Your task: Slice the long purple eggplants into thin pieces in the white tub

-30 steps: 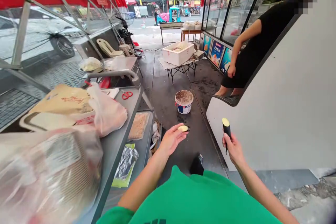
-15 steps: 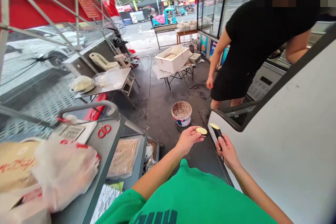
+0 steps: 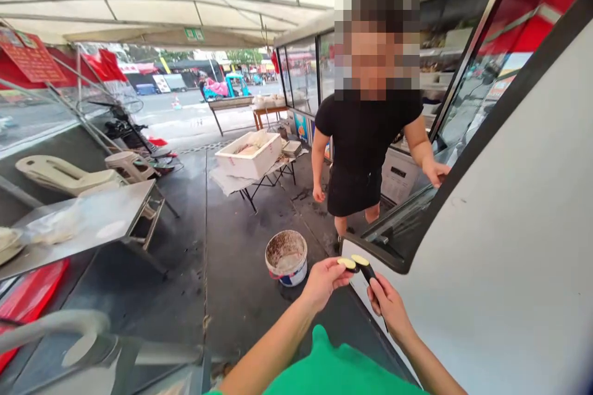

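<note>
Between thumb and fingers, my left hand (image 3: pixel 324 282) pinches a short slice of eggplant (image 3: pixel 346 263), its pale cut face turned up and dark skin below. My right hand (image 3: pixel 388 305) is wrapped round a longer eggplant piece (image 3: pixel 364 266) with black skin and a slanted pale cut end. Both cut ends are close together and look as if they touch. The lower part of the longer piece is hidden by my right fingers. Beyond my left hand, a white bucket (image 3: pixel 293 277) with a dirty inside stands on the floor.
A person in black (image 3: pixel 365 136) stands ahead, one hand at the dark-edged white panel (image 3: pixel 482 216) on my right. A white foam box (image 3: pixel 248 163) sits on a low folding table. On the left are a metal table (image 3: pixel 125 203) and a plastic chair (image 3: pixel 65 176).
My view has swung right and up. The two eggplant pieces, apart before, are now close together. The person ahead has straightened up and turned towards me.
</note>
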Tool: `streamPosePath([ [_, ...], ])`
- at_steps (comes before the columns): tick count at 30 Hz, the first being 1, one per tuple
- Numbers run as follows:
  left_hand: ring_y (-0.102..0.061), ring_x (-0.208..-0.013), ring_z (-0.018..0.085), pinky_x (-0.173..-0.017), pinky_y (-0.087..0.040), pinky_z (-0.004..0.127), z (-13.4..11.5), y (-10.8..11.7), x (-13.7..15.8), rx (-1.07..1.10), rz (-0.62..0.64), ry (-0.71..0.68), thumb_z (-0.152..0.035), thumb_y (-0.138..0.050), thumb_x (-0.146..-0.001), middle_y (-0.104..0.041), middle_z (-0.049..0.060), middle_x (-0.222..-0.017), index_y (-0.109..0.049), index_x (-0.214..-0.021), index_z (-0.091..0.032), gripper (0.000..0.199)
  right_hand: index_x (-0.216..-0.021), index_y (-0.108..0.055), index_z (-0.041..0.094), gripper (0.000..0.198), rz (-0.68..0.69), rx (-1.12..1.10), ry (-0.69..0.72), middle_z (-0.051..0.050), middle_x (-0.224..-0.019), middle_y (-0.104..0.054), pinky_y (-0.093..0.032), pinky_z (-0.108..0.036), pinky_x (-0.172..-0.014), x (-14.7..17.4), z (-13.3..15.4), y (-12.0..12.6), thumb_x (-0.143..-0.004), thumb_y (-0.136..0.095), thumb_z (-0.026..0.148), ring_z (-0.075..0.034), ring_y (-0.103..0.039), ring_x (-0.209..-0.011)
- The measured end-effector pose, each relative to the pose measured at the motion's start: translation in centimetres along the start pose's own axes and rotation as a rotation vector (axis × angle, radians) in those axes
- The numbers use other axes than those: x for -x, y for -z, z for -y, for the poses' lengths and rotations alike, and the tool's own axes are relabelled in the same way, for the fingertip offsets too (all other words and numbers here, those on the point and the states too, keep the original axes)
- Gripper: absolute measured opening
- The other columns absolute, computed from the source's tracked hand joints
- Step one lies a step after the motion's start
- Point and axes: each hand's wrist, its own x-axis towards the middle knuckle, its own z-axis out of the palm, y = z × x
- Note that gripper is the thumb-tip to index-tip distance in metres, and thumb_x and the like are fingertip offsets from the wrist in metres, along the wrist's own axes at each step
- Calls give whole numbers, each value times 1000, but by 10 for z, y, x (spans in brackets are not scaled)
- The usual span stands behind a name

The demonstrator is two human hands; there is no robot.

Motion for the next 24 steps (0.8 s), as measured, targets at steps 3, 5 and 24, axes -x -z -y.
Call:
streamPosePath([
  [3, -68, -74, 14, -66, -54, 21, -3, 10, -4, 15, 27, 14, -39, -88, -60, -72, 11, -90, -71, -93, -9, 47, -121, -53, 18, 70, -28, 11, 6, 7, -60, -49, -26, -23, -42, -1, -4, -10, -73, -58, 68, -6, -35, -43],
  [5, -68, -74, 14, -66, -54, 21, -5, 15, -5, 20, 40, 15, -39, -89, -59, -72, 11, -90, -71, -93, -10, 48, -123, -53, 18, 72, -33, 12, 13, 6, -60, -49, -27, -23, -42, 0, -3, -15, -73, -58, 68, -6, -36, -44],
  [24, -67, -77, 15, -70, -53, 24, -8, 17, -3, 114, 113, 103, -35, -83, -69, -70, 12, -89, -67, -92, -9, 38, -130, -50, 20, 74, -5, 81, -18, 6, -61, -48, -29, -24, -43, 0, -3, -26, -76, -52, 70, -7, -35, -42],
])
